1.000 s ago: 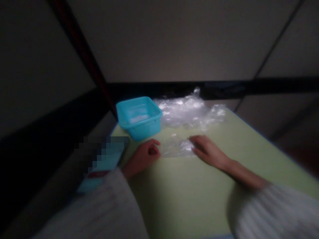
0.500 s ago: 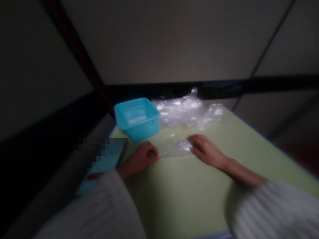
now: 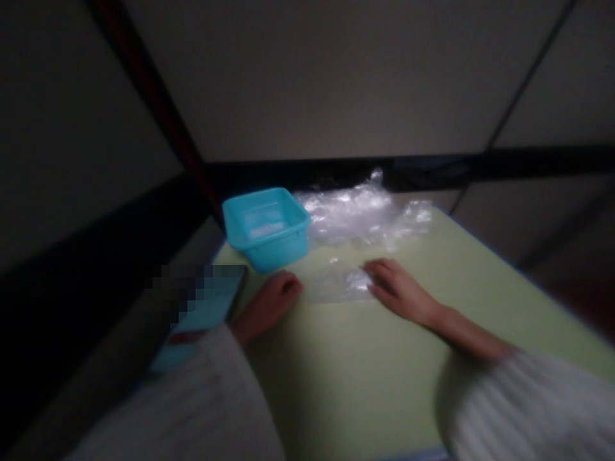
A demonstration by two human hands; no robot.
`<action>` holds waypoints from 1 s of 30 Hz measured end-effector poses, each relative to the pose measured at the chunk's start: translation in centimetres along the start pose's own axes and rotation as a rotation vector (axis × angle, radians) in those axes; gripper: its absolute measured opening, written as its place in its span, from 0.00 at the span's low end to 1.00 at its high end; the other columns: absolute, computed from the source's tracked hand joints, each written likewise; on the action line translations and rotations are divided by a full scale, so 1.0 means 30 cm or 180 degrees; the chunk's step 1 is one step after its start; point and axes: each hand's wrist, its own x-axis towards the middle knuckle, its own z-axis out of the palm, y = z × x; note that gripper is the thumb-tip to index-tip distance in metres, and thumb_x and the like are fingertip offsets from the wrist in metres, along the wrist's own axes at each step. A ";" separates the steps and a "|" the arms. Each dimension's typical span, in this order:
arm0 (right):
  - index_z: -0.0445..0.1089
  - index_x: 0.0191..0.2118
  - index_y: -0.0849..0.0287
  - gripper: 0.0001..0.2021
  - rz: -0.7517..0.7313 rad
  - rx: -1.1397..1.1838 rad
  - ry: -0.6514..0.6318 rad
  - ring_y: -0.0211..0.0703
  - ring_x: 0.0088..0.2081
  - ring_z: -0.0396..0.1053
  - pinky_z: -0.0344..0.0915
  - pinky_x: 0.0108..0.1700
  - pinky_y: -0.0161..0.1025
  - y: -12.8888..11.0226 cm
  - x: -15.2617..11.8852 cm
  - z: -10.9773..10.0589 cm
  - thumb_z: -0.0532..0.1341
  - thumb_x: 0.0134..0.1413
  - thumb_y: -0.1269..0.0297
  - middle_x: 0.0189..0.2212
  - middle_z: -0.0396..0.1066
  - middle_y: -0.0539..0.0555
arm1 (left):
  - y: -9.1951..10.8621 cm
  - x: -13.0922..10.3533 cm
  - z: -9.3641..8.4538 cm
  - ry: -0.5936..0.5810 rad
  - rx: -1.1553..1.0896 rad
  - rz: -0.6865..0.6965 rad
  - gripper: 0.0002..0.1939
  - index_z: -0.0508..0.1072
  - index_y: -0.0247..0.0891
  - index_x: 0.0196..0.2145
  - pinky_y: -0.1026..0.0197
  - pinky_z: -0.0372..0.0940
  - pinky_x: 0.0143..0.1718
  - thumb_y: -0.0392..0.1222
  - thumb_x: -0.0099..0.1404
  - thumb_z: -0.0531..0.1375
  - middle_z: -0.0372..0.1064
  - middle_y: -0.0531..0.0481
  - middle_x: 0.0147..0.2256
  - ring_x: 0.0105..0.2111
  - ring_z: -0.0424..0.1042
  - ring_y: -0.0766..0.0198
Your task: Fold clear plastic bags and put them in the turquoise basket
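A small clear plastic bag [image 3: 331, 285] lies flat on the pale green tabletop [image 3: 358, 378] between my two hands. My left hand [image 3: 273, 299] is closed at the bag's left edge, thumb and fingertips pinched together there. At the right end rests my right hand [image 3: 398, 291], palm down, its thumb and fingers apart and touching the plastic. Behind my left hand stands a turquoise plastic basket [image 3: 281, 248] with some whitish, clear material in it. The picture is dim and blurred, so fine details of the bag cannot be made out.
A loose heap of clear plastic bags [image 3: 355, 211] covers the back of the table. Left of my left arm lies a light-blue flat board or folder [image 3: 211, 314] with a dark edge, partly pixelated. Beyond the table rises a grey panel wall [image 3: 336, 83].
My left hand has shifted slightly up and left, and its finger loop has closed more tightly. My right hand and the bag are nearly unmoved.
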 end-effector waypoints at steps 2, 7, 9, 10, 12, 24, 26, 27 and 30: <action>0.63 0.52 0.61 0.17 -0.0012 0.0022 -0.0004 0.53 0.50 0.62 0.60 0.53 0.54 -0.001 0.000 -0.002 0.56 0.56 0.69 0.48 0.65 0.62 | 0.004 -0.001 0.001 0.0006 -0.0036 0.0011 0.09 0.68 0.36 0.25 0.60 0.62 0.31 0.41 0.57 0.53 0.67 0.50 0.27 0.30 0.66 0.61; 0.63 0.52 0.61 0.17 -0.0010 -0.0010 0.0008 0.53 0.50 0.62 0.61 0.53 0.54 -0.003 0.001 -0.004 0.56 0.55 0.69 0.48 0.65 0.63 | 0.016 -0.009 0.004 -0.0153 -0.0123 0.0156 0.07 0.72 0.35 0.26 0.60 0.63 0.36 0.40 0.55 0.56 0.69 0.48 0.30 0.33 0.69 0.60; 0.63 0.52 0.61 0.17 -0.0009 -0.0005 0.0001 0.53 0.50 0.62 0.61 0.53 0.54 -0.002 0.000 -0.003 0.56 0.55 0.69 0.48 0.65 0.63 | 0.015 -0.011 0.005 -0.0184 -0.0120 0.0180 0.06 0.73 0.36 0.26 0.60 0.63 0.36 0.38 0.54 0.57 0.69 0.48 0.29 0.33 0.69 0.60; 0.63 0.52 0.60 0.17 -0.0012 0.0006 0.0005 0.53 0.50 0.62 0.61 0.52 0.54 -0.001 0.000 -0.003 0.56 0.55 0.69 0.48 0.65 0.62 | 0.014 -0.011 0.005 -0.0177 -0.0111 0.0180 0.05 0.73 0.36 0.25 0.60 0.63 0.36 0.38 0.53 0.57 0.69 0.49 0.29 0.33 0.69 0.60; 0.63 0.52 0.60 0.17 -0.0016 0.0022 0.0015 0.54 0.50 0.62 0.61 0.52 0.54 0.000 0.000 -0.002 0.56 0.55 0.68 0.48 0.65 0.62 | 0.009 -0.009 0.006 -0.0143 -0.0083 0.0166 0.04 0.73 0.36 0.25 0.60 0.63 0.36 0.37 0.52 0.58 0.69 0.50 0.28 0.33 0.68 0.60; 0.63 0.52 0.60 0.17 -0.0021 -0.0013 -0.0001 0.54 0.50 0.62 0.60 0.52 0.55 0.001 -0.001 -0.001 0.56 0.55 0.69 0.48 0.65 0.62 | 0.009 -0.011 0.011 0.0016 -0.0016 0.0076 0.09 0.72 0.35 0.28 0.59 0.63 0.36 0.40 0.58 0.54 0.70 0.48 0.31 0.34 0.68 0.59; 0.63 0.52 0.59 0.17 -0.0024 -0.0007 0.0002 0.54 0.50 0.62 0.60 0.52 0.55 0.001 -0.001 -0.001 0.56 0.55 0.68 0.48 0.65 0.62 | 0.013 -0.013 0.015 -0.0005 0.0013 0.0087 0.07 0.71 0.36 0.26 0.61 0.62 0.34 0.40 0.57 0.54 0.69 0.50 0.29 0.33 0.68 0.61; 0.63 0.52 0.59 0.17 -0.0026 -0.0004 0.0010 0.54 0.50 0.62 0.60 0.52 0.55 0.000 -0.001 -0.002 0.56 0.55 0.68 0.48 0.65 0.62 | 0.015 -0.014 0.017 -0.0004 0.0033 0.0088 0.07 0.71 0.36 0.25 0.61 0.62 0.32 0.39 0.56 0.55 0.68 0.51 0.28 0.32 0.67 0.61; 0.63 0.52 0.59 0.17 -0.0029 -0.0001 0.0003 0.54 0.49 0.62 0.60 0.52 0.55 -0.003 0.000 -0.005 0.56 0.56 0.68 0.48 0.66 0.62 | 0.022 -0.017 0.024 0.0055 0.0108 0.0092 0.05 0.69 0.37 0.24 0.62 0.60 0.31 0.36 0.56 0.54 0.66 0.52 0.26 0.29 0.66 0.62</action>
